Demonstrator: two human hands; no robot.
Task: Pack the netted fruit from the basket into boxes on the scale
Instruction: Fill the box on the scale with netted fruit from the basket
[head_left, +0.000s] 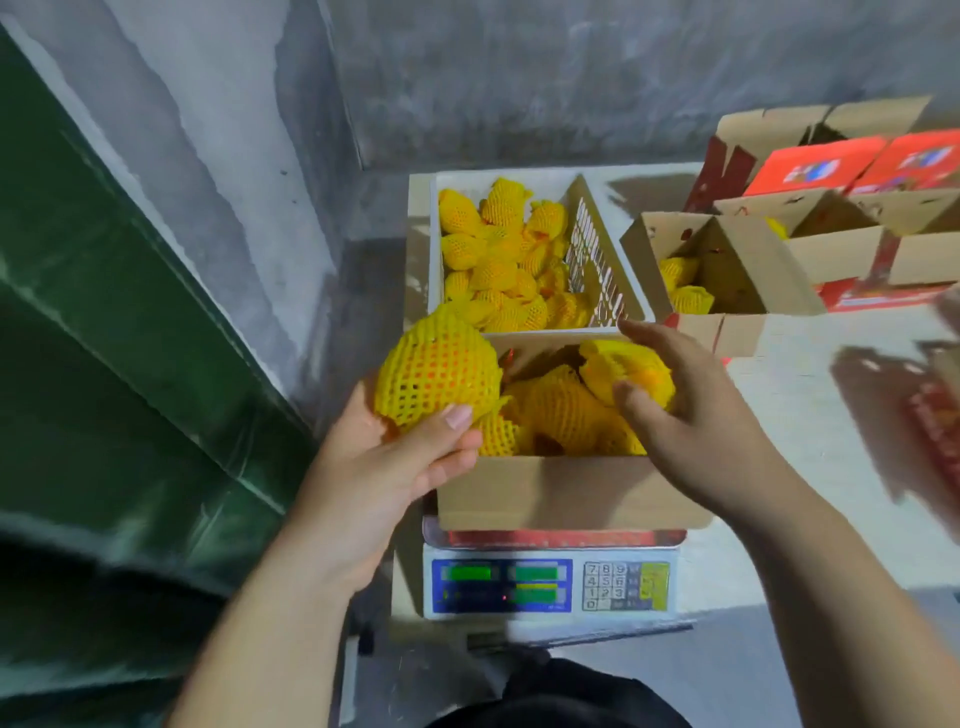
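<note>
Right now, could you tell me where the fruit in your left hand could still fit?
Bare cardboard shows at the box's back-left corner, beside the left hand's netted fruit. Its right side is crowded under the right hand. The basket is full.

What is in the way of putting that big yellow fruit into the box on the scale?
Nothing solid blocks it. The left hand holds the netted fruit at the box's open left corner. Inside, other netted fruit is piled high, and the right hand rests on it.
</note>
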